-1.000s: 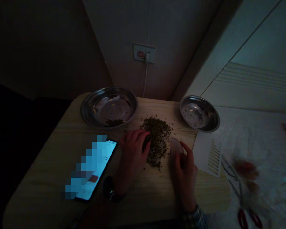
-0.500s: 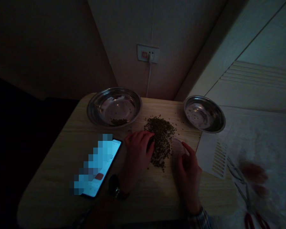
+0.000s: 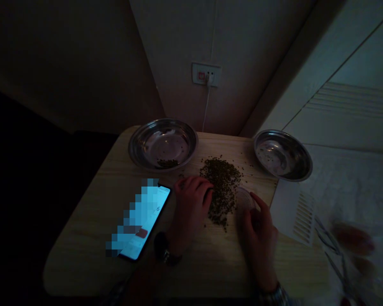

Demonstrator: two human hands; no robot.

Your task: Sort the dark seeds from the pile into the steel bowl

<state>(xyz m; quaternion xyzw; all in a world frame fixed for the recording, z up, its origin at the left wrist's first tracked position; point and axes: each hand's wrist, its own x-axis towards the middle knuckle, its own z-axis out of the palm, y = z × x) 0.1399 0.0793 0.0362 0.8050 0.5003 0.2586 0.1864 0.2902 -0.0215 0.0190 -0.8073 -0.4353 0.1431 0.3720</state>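
Dark-green seeds (image 3: 222, 173) — left hand (image 3: 191, 202) curled at their edge, grip unclear — right hand (image 3: 261, 223) pinched on a clear disc (image 3: 243, 197).

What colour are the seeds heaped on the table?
The seeds look dark greenish brown in dim light; head view shows them best.

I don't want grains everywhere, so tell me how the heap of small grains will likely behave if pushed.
The heap of small grains would probably spread rather than move as one piece, being loose and thin at its near edge. Its grains may roll or skitter: several lie scattered toward the bowl on the right. Each is likely light, being tiny.
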